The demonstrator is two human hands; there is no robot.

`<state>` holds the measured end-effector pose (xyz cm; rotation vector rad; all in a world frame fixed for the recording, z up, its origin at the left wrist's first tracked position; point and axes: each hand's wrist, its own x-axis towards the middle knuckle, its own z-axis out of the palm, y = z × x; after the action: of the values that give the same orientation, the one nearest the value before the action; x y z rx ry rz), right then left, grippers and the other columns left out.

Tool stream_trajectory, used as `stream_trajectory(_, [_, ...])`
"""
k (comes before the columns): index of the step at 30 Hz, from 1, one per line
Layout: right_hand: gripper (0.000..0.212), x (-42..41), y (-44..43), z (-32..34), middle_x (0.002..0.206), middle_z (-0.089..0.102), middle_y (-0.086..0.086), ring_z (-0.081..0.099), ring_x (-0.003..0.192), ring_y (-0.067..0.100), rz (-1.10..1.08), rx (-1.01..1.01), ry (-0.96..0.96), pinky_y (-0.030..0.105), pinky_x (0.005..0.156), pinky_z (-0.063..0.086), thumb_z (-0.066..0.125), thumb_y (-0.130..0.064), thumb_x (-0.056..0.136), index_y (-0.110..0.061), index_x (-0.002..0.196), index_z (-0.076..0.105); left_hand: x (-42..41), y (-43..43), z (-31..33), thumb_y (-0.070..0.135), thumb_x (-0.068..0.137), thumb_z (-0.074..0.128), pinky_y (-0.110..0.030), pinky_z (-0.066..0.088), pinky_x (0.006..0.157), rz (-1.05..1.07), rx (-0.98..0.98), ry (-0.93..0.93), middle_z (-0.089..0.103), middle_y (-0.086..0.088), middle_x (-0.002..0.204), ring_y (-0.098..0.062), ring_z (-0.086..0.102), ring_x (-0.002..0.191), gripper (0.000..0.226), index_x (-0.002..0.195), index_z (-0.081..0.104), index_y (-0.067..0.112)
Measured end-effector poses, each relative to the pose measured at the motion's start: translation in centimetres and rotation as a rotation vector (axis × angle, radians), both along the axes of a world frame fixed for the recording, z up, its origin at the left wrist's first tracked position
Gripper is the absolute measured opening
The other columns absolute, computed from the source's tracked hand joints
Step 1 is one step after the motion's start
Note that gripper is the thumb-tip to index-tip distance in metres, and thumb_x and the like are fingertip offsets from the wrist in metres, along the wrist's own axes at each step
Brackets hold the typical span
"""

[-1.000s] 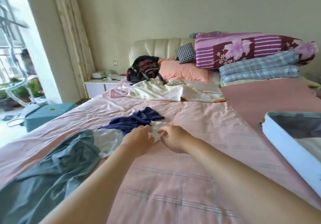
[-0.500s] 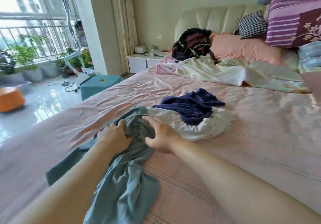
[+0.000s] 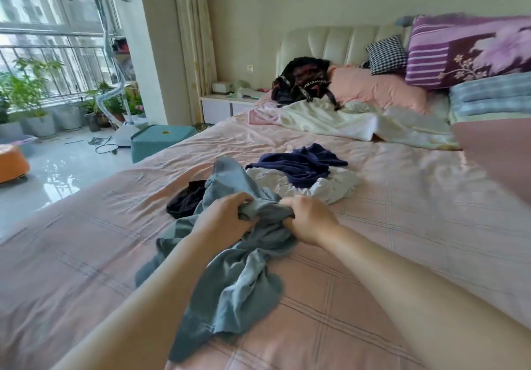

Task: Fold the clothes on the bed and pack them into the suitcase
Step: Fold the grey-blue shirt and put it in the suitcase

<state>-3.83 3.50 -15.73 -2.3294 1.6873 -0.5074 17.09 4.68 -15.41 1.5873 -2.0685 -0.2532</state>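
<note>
A crumpled grey-blue garment lies on the pink checked bed sheet. My left hand grips a bunched fold of it, and my right hand grips the cloth just to the right, both fists close together. Beyond them lie a white garment with a navy garment on top. A small black garment shows to the left of the grey-blue one. The suitcase is out of view.
A black bag, cream bedding, a pink pillow and folded quilts fill the bed's head. A pink folded blanket sits at the right. On the floor to the left are a teal stool, a garment steamer and potted plants.
My hands left the white garment and moved left to the grey-blue one, then bunched and lifted it toward me, uncovering the black garment. My view swung left; the suitcase went out of sight.
</note>
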Motion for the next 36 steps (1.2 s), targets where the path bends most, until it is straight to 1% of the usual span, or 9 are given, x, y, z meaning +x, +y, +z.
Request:
stream_trajectory(4, [0.006, -5.0, 6.4, 2.0, 0.089, 0.056, -0.004, 0.055, 0.08, 0.022, -0.057, -0.027, 0.167, 0.031, 0.06, 0.04, 0.056, -0.023, 0.084, -0.028, 0.08, 0.057, -4.2, 4.5, 1.4, 0.038, 0.089, 0.067, -0.032, 0.054, 0.075, -0.166, 0.05, -0.05, 0.068, 0.011, 0.101, -0.015, 0.062, 0.09, 0.03, 0.118, 0.063, 0.033])
stream_trajectory(9, [0.022, -12.4, 12.5, 4.1, 0.093, 0.048, 0.0, 0.055, 0.083, 0.029, -0.29, -0.094, 0.284, 0.032, 0.062, 0.04, 0.048, -0.012, 0.088, -0.028, 0.095, 0.061, -9.6, 8.8, 1.6, 0.037, 0.091, 0.066, -0.033, 0.048, 0.092, -0.356, 0.189, -0.146, 0.056, 0.004, 0.138, -0.021, 0.059, 0.111, 0.062, 0.145, 0.038, 0.032])
stream_trajectory(14, [0.055, -18.6, 17.1, 3.4, 0.145, 0.039, 0.01, 0.05, 0.125, 0.033, -0.571, -0.048, 0.051, 0.041, 0.102, 0.047, 0.049, -0.008, 0.096, -0.022, 0.148, 0.042, -12.1, 11.9, -0.1, 0.035, 0.092, 0.064, -0.037, 0.046, 0.1, -0.381, 0.305, -0.194, 0.048, -0.002, 0.145, -0.023, 0.055, 0.12, 0.071, 0.152, 0.027, 0.029])
stream_trajectory(16, [0.066, -18.7, 18.9, 2.3, 0.155, 0.029, 0.006, 0.041, 0.137, 0.029, -0.521, 0.002, 0.003, 0.036, 0.111, 0.038, 0.054, -0.011, 0.095, -0.022, 0.155, 0.032, -12.6, 12.6, -1.4, 0.044, 0.087, 0.069, -0.035, 0.044, 0.105, -0.414, 0.389, -0.224, 0.047, 0.002, 0.147, -0.02, 0.052, 0.125, 0.072, 0.15, 0.034, 0.031])
stream_trajectory(21, [0.052, -16.1, 22.0, -1.7, 0.145, 0.038, -0.004, 0.04, 0.136, 0.02, -0.253, -0.072, 0.079, 0.029, 0.111, 0.033, 0.058, -0.018, 0.081, -0.027, 0.132, 0.058, -13.1, 13.5, -3.6, 0.062, 0.062, 0.082, -0.039, 0.036, 0.114, -0.497, 0.537, -0.353, 0.036, 0.012, 0.152, -0.016, 0.041, 0.136, 0.107, 0.152, 0.03, 0.036])
stream_trajectory(27, [0.078, -14.9, 22.7, -7.1, 0.167, 0.008, 0.0, 0.005, 0.154, 0.021, -0.078, 0.056, 0.279, 0.034, 0.12, 0.002, 0.055, -0.03, 0.074, -0.042, 0.15, 0.039, -11.8, 13.4, -4.7, 0.057, 0.06, 0.086, -0.037, 0.034, 0.115, -0.552, 0.494, -0.314, 0.035, 0.018, 0.148, -0.012, 0.037, 0.136, 0.106, 0.15, 0.032, 0.041])
stream_trajectory(29, [0.061, -15.1, 22.5, -8.3, 0.162, 0.032, 0.001, 0.024, 0.15, 0.022, -0.104, -0.055, 0.178, 0.033, 0.117, 0.012, 0.043, -0.019, 0.08, -0.037, 0.137, 0.059, -11.5, 13.4, -4.6, 0.053, 0.059, 0.088, -0.038, 0.035, 0.114, -0.579, 0.494, -0.39, 0.036, 0.017, 0.146, -0.012, 0.039, 0.132, 0.108, 0.15, 0.032, 0.041])
stream_trajectory(32, [0.052, -15.8, 21.4, -7.4, 0.118, 0.072, -0.004, 0.064, 0.114, 0.023, -0.089, -0.304, 0.118, 0.037, 0.098, 0.038, 0.034, -0.009, 0.077, -0.026, 0.097, 0.078, -12.0, 14.3, -3.9, 0.047, 0.066, 0.084, -0.032, 0.045, 0.101, -0.519, 0.366, -0.427, 0.053, 0.013, 0.129, -0.013, 0.051, 0.116, 0.08, 0.138, 0.049, 0.037])
stream_trajectory(36, [0.037, -17.0, 21.7, -4.0, 0.08, 0.073, -0.01, 0.064, 0.081, 0.02, -0.122, -0.306, 0.079, 0.035, 0.082, 0.048, 0.044, -0.001, 0.063, -0.022, 0.071, 0.074, -13.9, 16.9, -2.4, 0.027, 0.082, 0.067, -0.024, 0.046, 0.062, -0.489, 0.185, -0.324, 0.069, 0.001, 0.088, -0.017, 0.063, 0.079, 0.012, 0.088, 0.064, 0.017])
